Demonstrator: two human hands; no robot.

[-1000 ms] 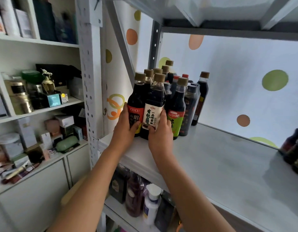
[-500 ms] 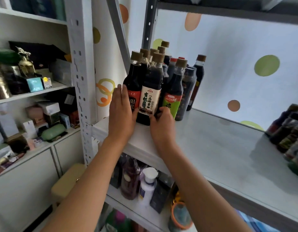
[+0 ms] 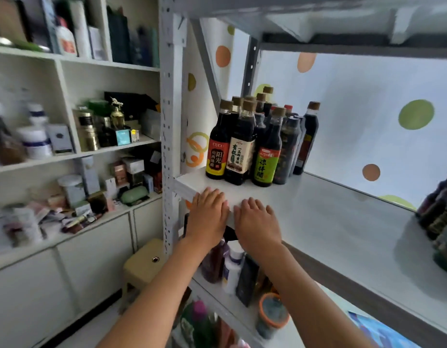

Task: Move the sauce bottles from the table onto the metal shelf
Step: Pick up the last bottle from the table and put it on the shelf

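Observation:
Several dark sauce bottles stand upright in a tight cluster at the back left corner of the white metal shelf (image 3: 330, 217). In the front row are a red-and-yellow-labelled bottle (image 3: 218, 146), a cream-labelled bottle (image 3: 240, 149) and a green-labelled bottle (image 3: 267, 154). My left hand (image 3: 208, 213) and my right hand (image 3: 257, 222) lie flat, fingers spread, at the shelf's front edge, a short way in front of the bottles. Neither hand touches a bottle or holds anything. More dark bottles (image 3: 441, 217) stand at the shelf's right end.
The perforated shelf post (image 3: 170, 136) rises just left of my hands. A lower shelf (image 3: 232, 305) holds bottles and a jar. White cupboard shelves (image 3: 66, 154) crowded with boxes and jars fill the left. A yellow stool (image 3: 142, 264) stands below.
Both hands have let go of the two front bottles and drawn back to the shelf's front edge. The bottles stay standing in the cluster.

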